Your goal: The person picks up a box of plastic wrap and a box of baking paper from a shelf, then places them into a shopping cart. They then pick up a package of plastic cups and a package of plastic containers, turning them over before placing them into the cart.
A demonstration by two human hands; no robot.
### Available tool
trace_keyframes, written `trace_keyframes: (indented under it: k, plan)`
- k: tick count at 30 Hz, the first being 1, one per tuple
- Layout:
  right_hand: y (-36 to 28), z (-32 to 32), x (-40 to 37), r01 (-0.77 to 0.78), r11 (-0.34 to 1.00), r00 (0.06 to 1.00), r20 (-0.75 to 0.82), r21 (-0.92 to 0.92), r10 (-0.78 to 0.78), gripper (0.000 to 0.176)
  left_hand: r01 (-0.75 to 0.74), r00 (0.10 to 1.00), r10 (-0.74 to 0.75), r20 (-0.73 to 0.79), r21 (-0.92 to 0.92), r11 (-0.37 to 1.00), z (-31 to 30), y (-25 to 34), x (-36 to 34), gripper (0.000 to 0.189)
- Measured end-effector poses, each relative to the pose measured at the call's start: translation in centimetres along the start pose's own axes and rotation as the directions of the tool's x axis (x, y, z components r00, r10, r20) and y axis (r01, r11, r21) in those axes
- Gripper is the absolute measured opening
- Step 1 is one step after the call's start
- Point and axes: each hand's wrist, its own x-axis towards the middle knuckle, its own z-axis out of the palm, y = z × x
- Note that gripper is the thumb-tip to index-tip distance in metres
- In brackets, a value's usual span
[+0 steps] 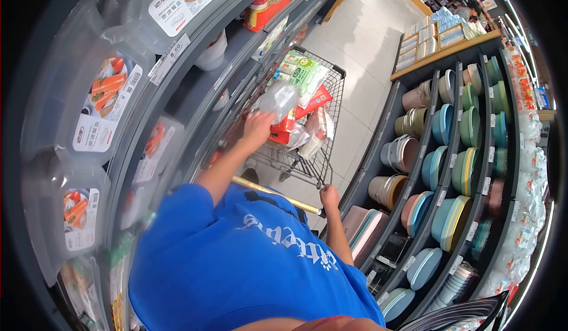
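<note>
My left hand (258,127) is wrapped round a clear plastic package (277,101) above the wire shopping cart (336,94). Below it in the cart lie a green and white pack (306,76), a red package (316,101) and a white and pink bag (317,131). Closed at the cart's near right corner is my right hand (329,197), by the end of the yellow handle bar (278,196).
Shelves of clear lunch boxes (109,100) rise close on the left. To the right stands a rack of plastic basins (435,165). A tiled aisle floor (355,59) runs ahead past a wooden bin (441,38) of packs.
</note>
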Motion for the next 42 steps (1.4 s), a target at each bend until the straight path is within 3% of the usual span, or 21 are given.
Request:
trace_keyframes:
  k: [1,3,6,9,12,15,18,22,32,41,42]
  plan:
    - [-0.1,0.0,0.0,-0.006,1.000,1.000,0.002,0.005,0.006,0.016,0.103,0.985,-0.112,0.134,0.070,0.992,2.1,-1.5,-1.9,0.025]
    - [-0.5,-0.5,0.2,-0.016,1.000,1.000,-0.003,0.004,0.016,0.016,0.331,0.848,-0.385,0.364,0.202,0.922,4.0,-2.6,-4.9,0.033]
    - [-1.0,-1.0,0.5,-0.038,0.999,0.999,-0.010,0.005,0.038,0.017,0.489,0.797,-0.465,0.386,0.040,0.871,3.2,-3.0,-4.2,0.034]
    - [-0.5,-1.0,1.4,-0.042,0.999,0.999,0.000,0.022,0.042,0.019,0.520,0.758,-0.401,0.514,-0.104,0.848,4.3,-5.6,-4.1,0.032]
    - [-0.6,-1.7,1.4,-0.022,0.998,1.000,-0.015,0.064,0.023,0.023,0.523,0.821,-0.390,0.417,-0.276,0.806,6.5,-8.0,-4.1,0.029]
    - [-1.1,-2.2,-1.1,0.074,0.986,0.978,-0.204,0.150,-0.042,0.021,0.499,0.840,-0.357,0.409,-0.322,0.804,7.1,-9.0,-3.1,0.026]
    - [-1.0,-2.0,-2.8,0.089,0.964,0.934,-0.357,0.251,0.006,0.019,0.471,0.866,-0.338,0.370,-0.371,0.801,6.3,-8.4,-2.3,0.020]
    - [-2.4,-3.0,-2.7,-0.008,0.922,0.895,-0.408,0.387,0.179,0.017,0.279,0.954,-0.231,0.193,-0.277,0.920,4.4,-6.6,-1.4,0.016]
    - [-1.9,-5.6,2.6,0.047,0.898,0.871,-0.459,0.436,0.177,0.017,0.322,0.922,-0.269,0.279,-0.166,0.932,6.6,-6.0,4.1,0.014]
    - [-1.7,-8.7,9.1,0.064,0.900,0.875,-0.458,0.431,0.157,0.016,0.400,0.873,-0.303,0.381,-0.205,0.893,9.0,-6.1,10.0,0.016]
    - [-1.5,-8.5,10.0,0.112,0.897,0.837,-0.527,0.427,0.146,0.017,0.376,0.875,-0.268,0.403,-0.217,0.901,9.5,-6.3,10.3,0.017]
